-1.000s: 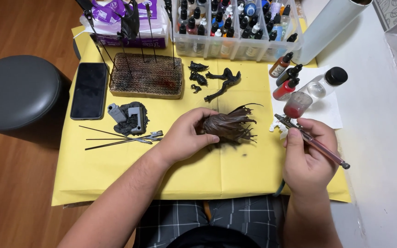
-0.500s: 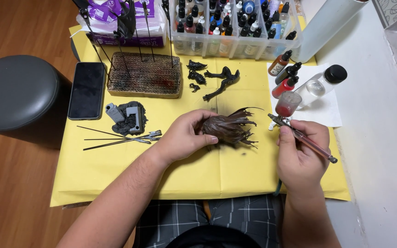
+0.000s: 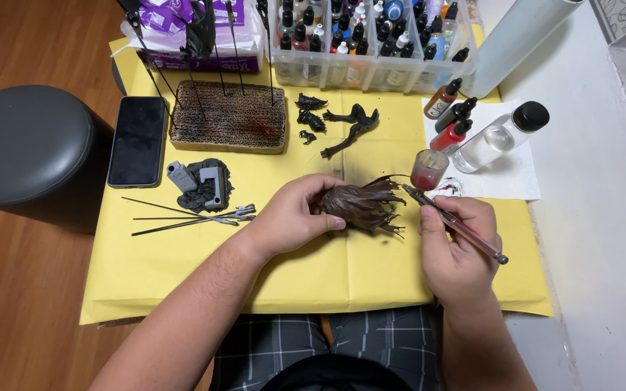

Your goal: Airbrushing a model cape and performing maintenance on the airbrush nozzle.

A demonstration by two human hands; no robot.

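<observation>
From the left hand [image 3: 295,213], bare yellow paper [image 3: 182,268] lies open toward 6 and 7 o'clock. At 9 o'clock thin rods [image 3: 190,214] and a grey model base [image 3: 201,185] block the way. At 12 o'clock black parts [image 3: 345,124] crowd in. Beside the right hand [image 3: 454,250], a paint cup [image 3: 427,169] and bottles [image 3: 472,127] close 12 and 1 o'clock.

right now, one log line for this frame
left hand: holds brown spiky piece | right hand: holds brush | brush tip: beside piece
</observation>
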